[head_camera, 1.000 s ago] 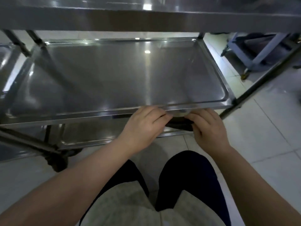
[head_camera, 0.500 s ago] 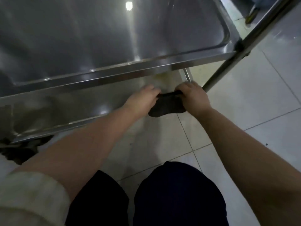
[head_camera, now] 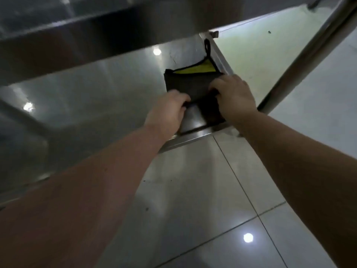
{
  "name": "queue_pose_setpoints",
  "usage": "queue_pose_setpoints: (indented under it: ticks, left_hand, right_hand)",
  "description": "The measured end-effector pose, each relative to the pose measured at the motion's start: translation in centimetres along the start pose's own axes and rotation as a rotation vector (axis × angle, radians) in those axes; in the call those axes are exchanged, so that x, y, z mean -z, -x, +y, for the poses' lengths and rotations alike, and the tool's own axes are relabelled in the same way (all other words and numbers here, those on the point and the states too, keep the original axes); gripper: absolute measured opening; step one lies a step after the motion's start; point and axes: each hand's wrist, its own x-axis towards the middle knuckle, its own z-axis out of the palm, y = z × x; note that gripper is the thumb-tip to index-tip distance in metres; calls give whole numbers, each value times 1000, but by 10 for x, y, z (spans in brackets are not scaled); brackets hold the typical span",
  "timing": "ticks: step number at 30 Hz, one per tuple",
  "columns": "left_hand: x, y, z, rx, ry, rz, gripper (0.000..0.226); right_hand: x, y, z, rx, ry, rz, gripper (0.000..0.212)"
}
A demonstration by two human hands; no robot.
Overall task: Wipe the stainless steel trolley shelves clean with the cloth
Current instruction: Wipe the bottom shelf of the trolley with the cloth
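The dark cloth [head_camera: 190, 85] lies flat in the bottom shelf's [head_camera: 96, 93] near right corner. Its long axis runs away from the person, and its loop [head_camera: 207, 45] points along the right rim. The left hand [head_camera: 168, 111] and right hand [head_camera: 233, 95] both grip its near edge.

We log the lower shelf [head_camera: 96, 97] as smooth stainless steel with a semi-gloss finish. It throws back lamp spots, and there are faint scratches near the cloth [head_camera: 189, 84]. The upper shelf [head_camera: 96, 26] is the same steel, with a duller, darker underside. The post [head_camera: 307, 55] is a shiny metal tube. The cloth is dark, matt, soft-looking fabric. One corner shows a bright yellow face [head_camera: 201, 69], also matt, with black stitched edging and a thin black fabric loop [head_camera: 207, 45]. The floor [head_camera: 193, 190] is pale glazed tile, very glossy, with mirror-like glare, thin dark grout lines and a few specks.
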Motion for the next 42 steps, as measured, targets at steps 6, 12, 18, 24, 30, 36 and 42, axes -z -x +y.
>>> queue_pose_setpoints:
  ticks: [6, 12, 18, 24, 30, 36, 42]
  left_hand:
    - [-16, 36, -50, 122, 13, 214, 54]
    - [-11, 5, -124, 447, -344, -231, 57]
    - [-22, 12, -130, 427, -357, -118, 57]
    - [-24, 12, -130, 424, -338, -86, 59]
    - [-24, 15, -128, 401, -354, -81, 52]
    - [-21, 15, -132, 403, -328, -84, 51]
    - [-28, 13, -124, 405, -342, -68, 51]
  right_hand:
    - [-19, 23, 3, -71, -196, 71, 35]
    - [-49, -58, -25, -144, 25, -325, 65]
    - [-76, -25, -56, -48, 141, -246, 69]
    - [-57, -16, 17, -143, 181, -270, 66]
    - [-78, 11, -85, -59, 127, -289, 72]
    - [-67, 17, -57, 0, 94, -335, 70]
    - [-53, 30, -23, -230, 173, -337, 74]
